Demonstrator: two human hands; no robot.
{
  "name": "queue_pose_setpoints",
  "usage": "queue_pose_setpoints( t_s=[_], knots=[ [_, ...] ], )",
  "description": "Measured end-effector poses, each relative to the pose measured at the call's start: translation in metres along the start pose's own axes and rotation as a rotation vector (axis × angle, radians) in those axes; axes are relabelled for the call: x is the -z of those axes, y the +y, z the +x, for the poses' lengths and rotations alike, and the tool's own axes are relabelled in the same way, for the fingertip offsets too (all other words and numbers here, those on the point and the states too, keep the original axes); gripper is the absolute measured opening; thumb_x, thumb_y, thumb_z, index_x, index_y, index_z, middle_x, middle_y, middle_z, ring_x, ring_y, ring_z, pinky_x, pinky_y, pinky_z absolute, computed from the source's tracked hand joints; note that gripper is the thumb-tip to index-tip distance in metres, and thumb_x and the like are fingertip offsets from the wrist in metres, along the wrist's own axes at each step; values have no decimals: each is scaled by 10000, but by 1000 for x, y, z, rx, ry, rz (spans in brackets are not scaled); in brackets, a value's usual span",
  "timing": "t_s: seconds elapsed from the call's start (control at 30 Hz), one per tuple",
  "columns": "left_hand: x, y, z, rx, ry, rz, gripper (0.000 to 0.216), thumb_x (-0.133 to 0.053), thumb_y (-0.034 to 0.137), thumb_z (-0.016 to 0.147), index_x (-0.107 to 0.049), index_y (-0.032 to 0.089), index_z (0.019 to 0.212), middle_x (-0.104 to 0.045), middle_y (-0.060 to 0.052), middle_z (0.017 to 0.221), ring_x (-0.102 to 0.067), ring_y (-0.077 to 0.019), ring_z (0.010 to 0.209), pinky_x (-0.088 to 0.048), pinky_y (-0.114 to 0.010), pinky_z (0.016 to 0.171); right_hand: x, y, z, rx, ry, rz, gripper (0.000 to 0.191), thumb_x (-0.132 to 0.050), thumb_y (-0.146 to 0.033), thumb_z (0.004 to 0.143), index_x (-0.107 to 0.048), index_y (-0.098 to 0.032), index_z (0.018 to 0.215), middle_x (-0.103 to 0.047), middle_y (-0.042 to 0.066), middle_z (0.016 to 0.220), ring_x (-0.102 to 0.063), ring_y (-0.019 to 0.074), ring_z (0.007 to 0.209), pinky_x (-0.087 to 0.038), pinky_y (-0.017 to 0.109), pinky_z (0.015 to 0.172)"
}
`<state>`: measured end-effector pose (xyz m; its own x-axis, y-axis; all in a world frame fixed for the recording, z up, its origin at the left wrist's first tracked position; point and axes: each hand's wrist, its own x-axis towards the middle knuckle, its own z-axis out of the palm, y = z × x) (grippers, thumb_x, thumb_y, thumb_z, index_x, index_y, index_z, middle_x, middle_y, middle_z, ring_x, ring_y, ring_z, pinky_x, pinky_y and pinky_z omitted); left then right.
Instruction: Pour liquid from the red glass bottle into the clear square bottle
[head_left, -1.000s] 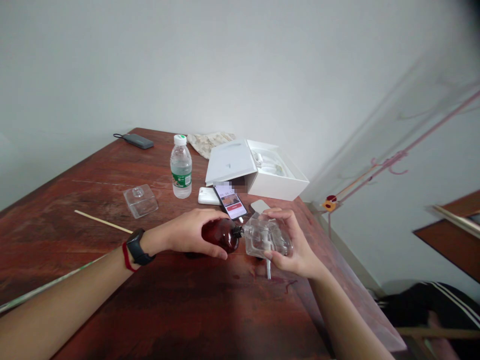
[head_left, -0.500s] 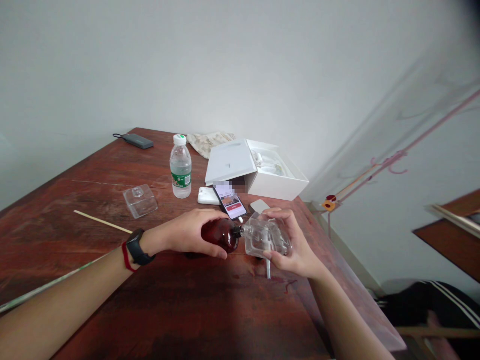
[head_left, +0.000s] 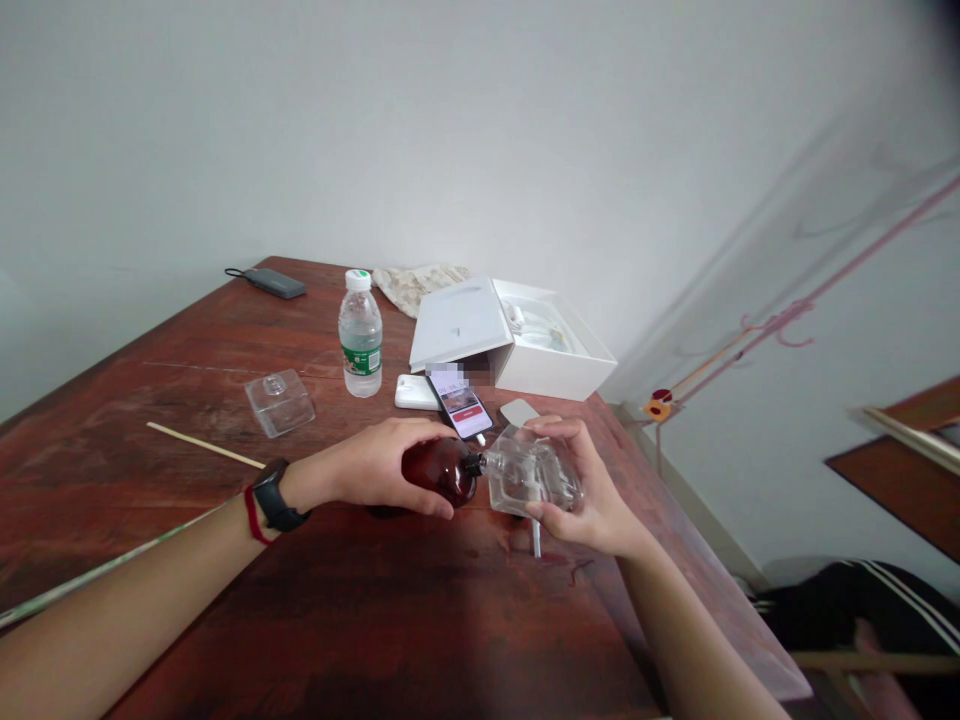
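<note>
A table [head_left: 375,630] with things in the middle, at the back and on the left.
The left hand [head_left: 375,463] holds a bottle [head_left: 442,472], its neck [head_left: 474,464] pointing right at the plastic piece [head_left: 517,480] in the right hand [head_left: 589,495]. Behind them lies a phone [head_left: 463,408], and behind the phone sits a box [head_left: 559,375]. A cloth [head_left: 409,287] lies behind the box, on its left. A drink bottle [head_left: 361,335] stands left of the box. Left of the drink bottle, and nearer, lies a second plastic piece [head_left: 280,405]. In front of that is a stick [head_left: 202,444].

Brown bottle [head_left: 444,472] part-hidden
Left hand [head_left: 379,465] covers its base; beyond the surface's [head_left: 360,620] right edge, my view crops dark cloth [head_left: 829,605].
</note>
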<state>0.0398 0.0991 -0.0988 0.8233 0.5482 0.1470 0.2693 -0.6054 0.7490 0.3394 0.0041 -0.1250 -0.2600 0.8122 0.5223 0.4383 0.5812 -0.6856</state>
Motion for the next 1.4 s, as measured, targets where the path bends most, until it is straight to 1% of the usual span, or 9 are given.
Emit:
queue_pose_setpoints(
  t_s=[0.23, 0.33, 0.5, 0.83, 1.13, 1.4],
  knots=[
    [0, 0, 0, -2, 12, 14, 716, -948, 563, 715, -734, 237, 1316, -769, -93, 1316, -716, -342, 1175, -532, -413, 1018, -1, 0, -1, -27, 8, -4, 623, -804, -548, 837, -482, -324, 1321, -582, 97, 1263, -595, 337, 1217, -521, 540, 1022],
    [0, -1, 0, -14, 11, 1, 723, -953, 561, 709, -733, 238, 1318, -771, -88, 1311, -715, -336, 1172, -528, -407, 1022, -1, -1, -1, -19, 14, -7, 620, -813, -537, 834, -487, -324, 1317, -587, 92, 1251, -600, 333, 1207, -518, 530, 1021],
    [-1, -1, 1, 23, 7, -7, 732, -954, 585, 686, -745, 224, 1288, -768, -96, 1296, -712, -343, 1156, -528, -418, 1019, 0, -2, 0, 3, 16, 3, 598, -806, -520, 842, -495, -319, 1310, -588, 93, 1243, -607, 327, 1189, -522, 522, 1003],
    [-2, -3, 1, 1, 9, -1, 717, -946, 599, 698, -747, 234, 1281, -770, -92, 1289, -716, -335, 1146, -537, -409, 1008, 0, 1, -1, 13, 28, -15, 609, -802, -531, 843, -505, -323, 1333, -602, 97, 1245, -606, 336, 1205, -523, 546, 1019],
    [-1, -2, 1, 12, -2, -9, 730, -955, 566, 700, -731, 237, 1312, -765, -83, 1309, -711, -338, 1169, -525, -417, 1015, 1, 1, -2, 7, 24, -6, 614, -810, -502, 844, -515, -324, 1352, -588, 100, 1279, -597, 338, 1232, -515, 534, 1031],
    [-1, 0, 1, 19, 1, -19, 719, -953, 561, 696, -740, 223, 1294, -774, -84, 1281, -717, -331, 1143, -530, -408, 1001, 0, 2, -2, 19, 28, -5, 616, -816, -486, 842, -514, -326, 1355, -599, 89, 1265, -612, 327, 1208, -517, 511, 1026]
  ],
)
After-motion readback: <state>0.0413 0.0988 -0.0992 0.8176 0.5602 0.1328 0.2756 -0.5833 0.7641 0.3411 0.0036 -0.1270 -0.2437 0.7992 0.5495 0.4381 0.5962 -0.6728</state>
